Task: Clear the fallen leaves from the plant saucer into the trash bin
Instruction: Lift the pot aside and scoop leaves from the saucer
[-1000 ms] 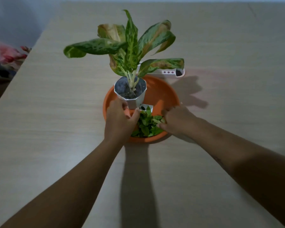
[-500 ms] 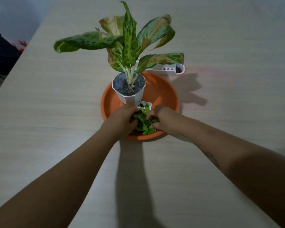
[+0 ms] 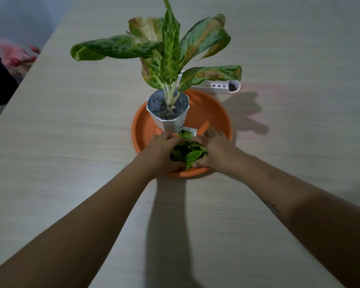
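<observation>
Now pressed closer together than a second ago: left hand (image 3: 161, 154) and right hand (image 3: 213, 149) cupping leaves (image 3: 188, 152) at saucer (image 3: 216, 121) front, frame centre. Gathered, ready to lift; no bin visible.

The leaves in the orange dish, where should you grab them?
Grip the leaves at the pile's two outer sides, scooping inward as the left hand and right hand do. They're loose, heaped low in the saucer.
</observation>
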The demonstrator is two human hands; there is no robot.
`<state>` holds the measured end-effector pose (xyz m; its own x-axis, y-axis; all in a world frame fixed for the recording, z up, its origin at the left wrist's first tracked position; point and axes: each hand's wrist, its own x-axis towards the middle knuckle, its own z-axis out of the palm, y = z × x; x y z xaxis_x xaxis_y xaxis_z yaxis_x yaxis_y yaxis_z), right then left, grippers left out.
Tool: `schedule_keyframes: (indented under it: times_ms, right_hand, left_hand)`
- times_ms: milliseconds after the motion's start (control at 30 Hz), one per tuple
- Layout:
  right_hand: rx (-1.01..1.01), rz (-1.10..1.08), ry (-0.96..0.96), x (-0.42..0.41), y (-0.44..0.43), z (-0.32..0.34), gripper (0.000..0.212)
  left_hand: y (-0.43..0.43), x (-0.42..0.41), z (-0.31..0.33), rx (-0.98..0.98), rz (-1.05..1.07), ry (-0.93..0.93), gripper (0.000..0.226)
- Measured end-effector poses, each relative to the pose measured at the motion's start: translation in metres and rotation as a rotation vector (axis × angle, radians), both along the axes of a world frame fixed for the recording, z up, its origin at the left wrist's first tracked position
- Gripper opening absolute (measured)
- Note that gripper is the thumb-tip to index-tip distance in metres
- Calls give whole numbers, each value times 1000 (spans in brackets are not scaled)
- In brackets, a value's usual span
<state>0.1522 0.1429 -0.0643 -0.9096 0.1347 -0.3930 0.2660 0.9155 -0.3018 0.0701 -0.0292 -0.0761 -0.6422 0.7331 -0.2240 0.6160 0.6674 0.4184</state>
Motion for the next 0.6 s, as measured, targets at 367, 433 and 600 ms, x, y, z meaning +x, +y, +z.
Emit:
schedule_keyframes:
  times_ms: [367,433,600]
  right_hand:
    - [-328,-387,184,7,-23,9,26]
    - [-456,-609,191,5,-23,11,20]
    - [-1000,-1092,268,11,-38,11,20]
  left_hand:
    - [3,-4,8,255,350,-173,18]
    - [2,-5,12,382,550,-362,13]
    - [-1,-2,15,570,803,-792,17]
